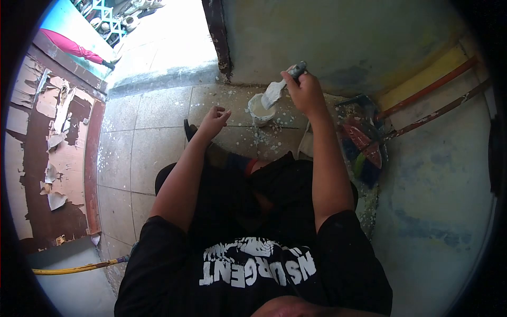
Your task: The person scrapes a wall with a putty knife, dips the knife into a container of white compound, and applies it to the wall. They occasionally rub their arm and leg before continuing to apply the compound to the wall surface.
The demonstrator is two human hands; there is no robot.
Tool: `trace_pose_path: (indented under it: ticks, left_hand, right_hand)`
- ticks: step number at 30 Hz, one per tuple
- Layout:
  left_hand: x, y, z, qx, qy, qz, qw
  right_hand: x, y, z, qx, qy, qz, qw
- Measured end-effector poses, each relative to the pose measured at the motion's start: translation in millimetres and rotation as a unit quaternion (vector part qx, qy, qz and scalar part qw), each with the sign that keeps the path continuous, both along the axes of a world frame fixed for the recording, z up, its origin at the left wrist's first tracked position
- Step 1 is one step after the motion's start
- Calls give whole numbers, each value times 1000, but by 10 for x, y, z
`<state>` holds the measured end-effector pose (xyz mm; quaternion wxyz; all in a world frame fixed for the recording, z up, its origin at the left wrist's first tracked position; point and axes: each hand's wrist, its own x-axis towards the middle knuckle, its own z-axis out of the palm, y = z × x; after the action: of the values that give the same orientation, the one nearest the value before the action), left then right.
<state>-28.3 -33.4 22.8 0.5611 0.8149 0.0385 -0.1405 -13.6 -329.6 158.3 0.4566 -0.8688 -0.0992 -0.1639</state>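
Observation:
A paintbrush, its wide bristles (272,95) coated in white, is gripped by the dark handle in my right hand (307,96). The bristles point down and left, at the rim of a small white paint container (261,119) on the floor. Pale paint shows inside it, and drips mark its outside. To the left of the container, my left hand (212,124) hovers over my knee area with loosely bent fingers, somewhat apart, and nothing in them.
White paint spots dot the tiled floor (158,113). Brooms and a dustpan (362,142) lean along the right wall, their handles running to the upper right. A peeling door (58,174) stands at left, above a yellow pole (74,269). Beyond the bright doorway is a metal gate (108,24).

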Motion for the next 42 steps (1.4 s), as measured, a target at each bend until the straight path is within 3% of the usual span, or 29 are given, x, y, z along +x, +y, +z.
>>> trace_pose_path:
  ticks: [7,14,16,26,28,31,42]
  left_hand:
    - [7,5,-28,3,-1,-1,1000]
    - [19,12,-46,10,0,2,1000]
    - [12,15,-39,10,1,0,1000]
    - [18,17,-61,15,-1,2,1000]
    - [11,12,-45,13,3,4,1000]
    - [19,18,-58,18,8,2,1000]
    - [0,9,-55,9,8,-2,1000]
  right_hand:
    - [-62,202,-31,-82,25,25,996]
    - [-56,290,-93,-60,-5,22,998]
    - [-104,316,-3,-107,-3,26,994]
    - [-51,318,-135,-95,-18,16,995]
    - [-45,316,-140,-50,-9,25,998]
    - [-43,307,-122,-118,5,22,993]
    - [-48,322,-121,-100,-25,24,994]
